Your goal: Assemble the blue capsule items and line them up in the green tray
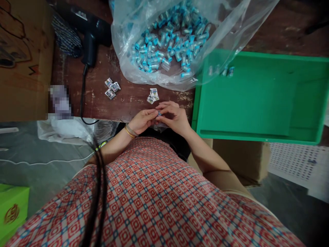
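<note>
Centrally, the left hand [141, 120] and right hand [177, 118] come together, fingertips pinching a small bluish piece [159, 114] mid-frame; it lies between them, neither hand clearly nearer, its long axis too covered to tell.

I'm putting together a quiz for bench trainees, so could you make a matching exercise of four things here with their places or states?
1. Green tray
2. Pistol-shaped tool
3. Most blue-ended tubes
4. Left hand

A. Inside a clear plastic bag
B. Fingers at a small bluish item, bands around the wrist
C. Upper left, cord attached
D. Right of the hands

Pairs: 1-D, 2-C, 3-A, 4-B
</note>
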`<state>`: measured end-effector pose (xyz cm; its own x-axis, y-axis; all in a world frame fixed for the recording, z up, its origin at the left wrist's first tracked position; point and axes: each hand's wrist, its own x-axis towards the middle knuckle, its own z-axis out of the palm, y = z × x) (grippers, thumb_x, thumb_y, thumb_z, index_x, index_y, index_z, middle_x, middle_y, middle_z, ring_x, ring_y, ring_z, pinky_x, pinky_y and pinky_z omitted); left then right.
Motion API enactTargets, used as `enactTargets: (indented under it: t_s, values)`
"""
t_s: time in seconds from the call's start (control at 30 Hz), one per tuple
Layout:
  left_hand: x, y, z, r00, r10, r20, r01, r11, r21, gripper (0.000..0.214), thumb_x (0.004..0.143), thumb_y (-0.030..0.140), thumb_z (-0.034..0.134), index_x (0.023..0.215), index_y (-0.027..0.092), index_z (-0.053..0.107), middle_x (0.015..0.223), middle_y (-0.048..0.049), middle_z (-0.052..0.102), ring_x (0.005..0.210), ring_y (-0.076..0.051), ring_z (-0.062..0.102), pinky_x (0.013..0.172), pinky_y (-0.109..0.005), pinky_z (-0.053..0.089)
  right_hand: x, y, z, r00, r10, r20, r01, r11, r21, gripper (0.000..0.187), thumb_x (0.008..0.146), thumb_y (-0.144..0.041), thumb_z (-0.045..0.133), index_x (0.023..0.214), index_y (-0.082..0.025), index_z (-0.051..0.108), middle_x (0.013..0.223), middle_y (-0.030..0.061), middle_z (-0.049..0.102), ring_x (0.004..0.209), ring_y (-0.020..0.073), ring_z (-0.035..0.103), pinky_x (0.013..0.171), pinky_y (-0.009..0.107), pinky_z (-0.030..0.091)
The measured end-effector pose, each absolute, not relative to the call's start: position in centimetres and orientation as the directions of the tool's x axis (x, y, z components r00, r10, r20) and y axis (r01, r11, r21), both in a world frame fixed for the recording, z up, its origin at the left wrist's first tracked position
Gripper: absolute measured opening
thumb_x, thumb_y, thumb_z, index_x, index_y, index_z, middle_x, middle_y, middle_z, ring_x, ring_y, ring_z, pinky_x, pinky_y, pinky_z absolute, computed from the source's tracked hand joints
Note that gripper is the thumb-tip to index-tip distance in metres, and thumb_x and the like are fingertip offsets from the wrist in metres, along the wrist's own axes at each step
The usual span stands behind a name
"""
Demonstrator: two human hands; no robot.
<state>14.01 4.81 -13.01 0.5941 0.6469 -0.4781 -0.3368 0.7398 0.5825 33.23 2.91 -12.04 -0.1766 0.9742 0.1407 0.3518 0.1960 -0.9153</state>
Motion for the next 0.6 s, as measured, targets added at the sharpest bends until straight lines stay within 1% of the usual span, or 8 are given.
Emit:
enactTargets:
  t_s: [0.1,0.23,0.3,0.37,0.43,0.5,0.57,0.6]
  values:
    - [14.0,5.1,-12.8,0.596,0.655,-0.464,-0.335,0.728,0.598,0.044,0.070,0.049,0.098,0.091,0.015,0.081,0.083,-0.0036,0.077,0.074,-0.011,0.069,0.072,-0.024,0.055,33.1,2.7,-12.5,-0.154,0.980,0.128,0.322,0.172,-0.931,0.010,0.086,-0.033,0.085,0.091,-0.030,0.077,0.115,0.0009,0.081,0.122,0.0287,0.071,0.119,0.058,0.045]
    - [14.3,5.4,-12.7,0.590,0.686,-0.426,-0.366,0.697,0.616,0.053,0.070,0.048,0.099,0.110,0.020,0.081,0.093,-0.0039,0.080,0.083,-0.013,0.073,0.077,-0.023,0.055,31.5,1.6,-12.8,-0.031,0.997,0.070,0.140,0.074,-0.987,0.035,0.089,-0.041,0.082,0.120,-0.031,0.070,0.138,0.0053,0.072,0.131,0.0264,0.068,0.118,0.051,0.051]
    - [14.6,5.4,-12.7,0.578,0.706,-0.409,-0.379,0.676,0.631,0.059,0.071,0.047,0.099,0.120,0.022,0.078,0.099,-0.0035,0.081,0.087,-0.014,0.074,0.079,-0.024,0.056,31.2,1.3,-12.6,-0.029,0.999,0.040,0.080,0.043,-0.996,0.035,0.090,-0.046,0.081,0.118,-0.030,0.069,0.146,0.0062,0.067,0.138,0.0259,0.064,0.120,0.048,0.051]
    - [14.8,5.3,-12.8,0.570,0.716,-0.402,-0.374,0.662,0.649,0.065,0.074,0.050,0.096,0.128,0.022,0.074,0.104,-0.0049,0.081,0.089,-0.015,0.075,0.081,-0.026,0.057,32.8,1.7,-12.6,-0.029,0.999,0.032,0.072,0.034,-0.997,0.030,0.091,-0.051,0.079,0.109,-0.029,0.070,0.145,0.0053,0.068,0.136,0.0255,0.066,0.119,0.048,0.052]
    - [14.6,5.1,-12.9,0.557,0.720,-0.414,-0.354,0.657,0.666,0.069,0.077,0.055,0.092,0.133,0.021,0.071,0.109,-0.0077,0.082,0.090,-0.017,0.076,0.082,-0.028,0.057,37.5,3.2,-13.1,0.085,0.996,0.033,0.101,0.025,-0.995,0.034,0.092,-0.057,0.076,0.110,-0.030,0.068,0.132,0.0037,0.074,0.119,0.0234,0.074,0.106,0.046,0.061]
    - [14.1,5.1,-13.0,0.526,0.726,-0.442,-0.326,0.653,0.684,0.067,0.079,0.058,0.090,0.132,0.020,0.071,0.112,-0.0101,0.082,0.090,-0.017,0.076,0.082,-0.029,0.058,44.8,5.6,-14.4,0.309,0.950,0.042,0.195,-0.020,-0.981,0.040,0.093,-0.065,0.072,0.113,-0.031,0.065,0.107,0.0013,0.077,0.092,0.0202,0.078,0.084,0.041,0.066]
    - [13.5,5.3,-13.2,0.477,0.739,-0.476,-0.296,0.645,0.704,0.060,0.081,0.056,0.088,0.126,0.019,0.073,0.111,-0.0099,0.082,0.088,-0.016,0.075,0.079,-0.027,0.057,53.1,8.2,-15.9,0.519,0.852,0.062,0.323,-0.129,-0.938,0.047,0.087,-0.075,0.071,0.098,-0.029,0.064,0.082,-0.0006,0.071,0.068,0.0167,0.072,0.061,0.034,0.058]
    - [13.2,5.5,-13.3,0.451,0.744,-0.493,-0.283,0.643,0.712,0.056,0.081,0.054,0.088,0.123,0.019,0.073,0.108,-0.0093,0.082,0.086,-0.015,0.074,0.077,-0.026,0.056,56.8,9.5,-16.7,0.577,0.815,0.056,0.342,-0.179,-0.923,0.049,0.085,-0.077,0.071,0.089,-0.029,0.061,0.075,-0.0002,0.067,0.062,0.0161,0.068,0.057,0.035,0.054]
